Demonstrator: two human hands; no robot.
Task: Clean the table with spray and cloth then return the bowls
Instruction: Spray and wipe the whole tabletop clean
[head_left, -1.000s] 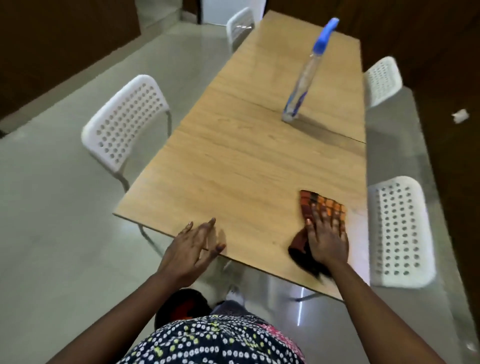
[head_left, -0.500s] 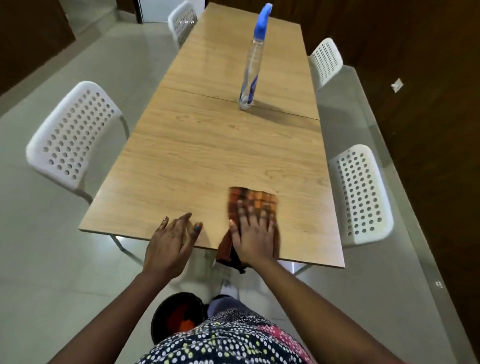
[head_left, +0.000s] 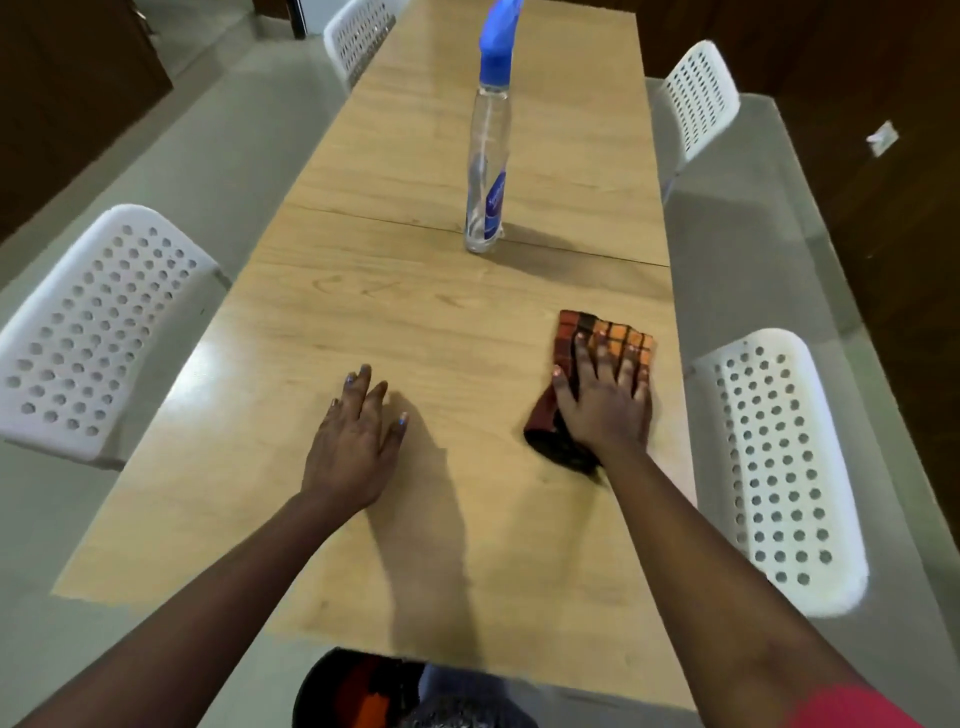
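Mid-wipe, by the look of it. Left to right: white perforated plastic chair (head_left: 98, 332); left hand (head_left: 356, 436) flat and empty on pale wood-grain worktop (head_left: 441, 322); clear spray bottle with blue nozzle (head_left: 488, 150) upright beyond; right hand (head_left: 605, 400) spread, pressing orange-and-brown checked cloth (head_left: 605, 343). No bowls visible, so returning them probably remains. Grey tiled floor (head_left: 171, 156), dark wood walls.
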